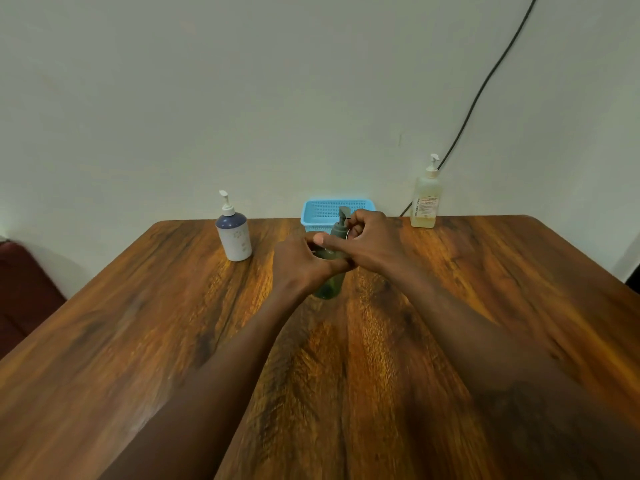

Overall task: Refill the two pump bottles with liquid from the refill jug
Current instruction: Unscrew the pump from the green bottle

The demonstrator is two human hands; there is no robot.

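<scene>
A green translucent pump bottle (330,284) stands on the wooden table (346,358) at the centre. My left hand (299,261) grips its body. My right hand (367,239) curls round the grey pump collar at its top. A white and dark blue pump bottle (234,234) stands upright to the left, apart from my hands. At the far right edge a clear bottle with a white pump and pale yellow liquid (425,199) stands near the wall.
A light blue perforated basket (325,211) sits at the table's far edge, right behind the green bottle. A black cable (485,88) runs down the wall to the table's back. A dark red seat (24,289) is at the left.
</scene>
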